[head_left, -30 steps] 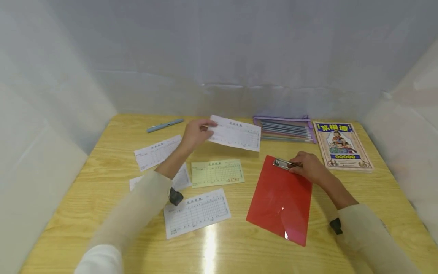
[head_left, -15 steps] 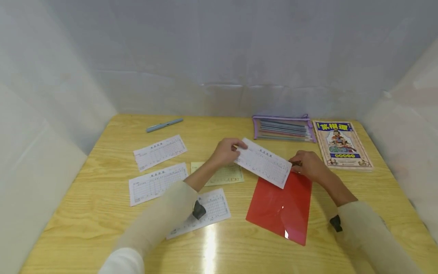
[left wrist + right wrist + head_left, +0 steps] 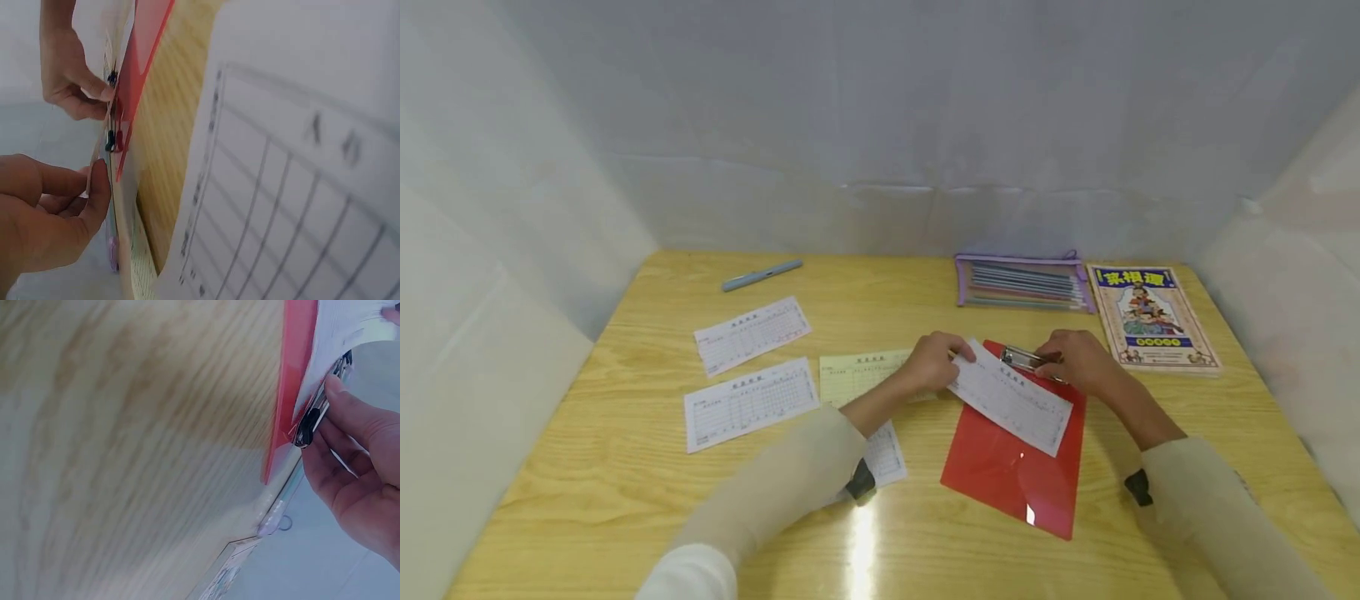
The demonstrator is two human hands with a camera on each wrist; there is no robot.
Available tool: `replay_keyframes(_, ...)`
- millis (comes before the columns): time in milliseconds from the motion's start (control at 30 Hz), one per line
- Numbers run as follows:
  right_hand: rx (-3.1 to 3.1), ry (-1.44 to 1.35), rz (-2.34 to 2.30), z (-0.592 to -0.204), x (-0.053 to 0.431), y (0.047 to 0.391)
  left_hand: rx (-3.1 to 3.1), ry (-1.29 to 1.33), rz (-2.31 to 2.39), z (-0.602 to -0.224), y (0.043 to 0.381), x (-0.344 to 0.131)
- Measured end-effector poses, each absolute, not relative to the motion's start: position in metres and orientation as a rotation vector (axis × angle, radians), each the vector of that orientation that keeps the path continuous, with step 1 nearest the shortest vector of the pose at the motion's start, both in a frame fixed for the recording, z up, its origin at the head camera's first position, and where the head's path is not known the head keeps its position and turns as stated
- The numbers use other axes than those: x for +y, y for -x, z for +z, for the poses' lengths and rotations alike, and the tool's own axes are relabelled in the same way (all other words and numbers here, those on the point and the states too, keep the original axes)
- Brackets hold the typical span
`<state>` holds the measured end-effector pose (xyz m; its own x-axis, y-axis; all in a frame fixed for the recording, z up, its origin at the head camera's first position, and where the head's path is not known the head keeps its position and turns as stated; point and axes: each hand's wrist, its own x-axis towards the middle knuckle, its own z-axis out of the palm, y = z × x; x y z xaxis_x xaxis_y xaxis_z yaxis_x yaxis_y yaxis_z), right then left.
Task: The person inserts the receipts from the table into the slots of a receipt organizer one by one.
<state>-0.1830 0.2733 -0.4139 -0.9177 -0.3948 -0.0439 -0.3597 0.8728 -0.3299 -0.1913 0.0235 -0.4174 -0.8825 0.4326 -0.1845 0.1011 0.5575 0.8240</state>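
My left hand [image 3: 936,362] pinches the left end of a white printed slip [image 3: 1015,400], which slants across the upper part of a red clipboard [image 3: 1007,479]. In the left wrist view the thumb and fingertips of the left hand [image 3: 59,212] hold the paper's edge. At the top of the clipboard my right hand [image 3: 1075,362] grips the metal clip [image 3: 1022,358]. Seen from the right wrist, the right hand's [image 3: 362,450] thumb and fingers are on either side of the clip, and the slip's far end lies close by it.
Two white slips [image 3: 752,333] lie at left, one above the other. A yellow slip [image 3: 857,375] and another white slip [image 3: 887,458] are partly under the left arm. A blue pen [image 3: 762,275], a purple-edged pencil pouch [image 3: 1026,283] and a booklet [image 3: 1153,321] lie along the back.
My left hand has carried the white slip rightward and toward me, from above the table's middle to over the red clipboard. The right hand has stayed at the clip.
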Motion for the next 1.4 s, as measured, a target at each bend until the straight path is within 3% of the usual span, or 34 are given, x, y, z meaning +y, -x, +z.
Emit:
replay_keyframes(767, 3.001, 0.678, -0.442, -0.421, 0.275, 0.176, 2.558, -0.534, 1.129, -0.428, 0.169, 0.056)
replay_keyframes(1400, 3.016, 0.723, -0.43, -0.423, 0.274, 0.174, 2.633, -0.596, 1.032, -0.426, 0.174, 0.058)
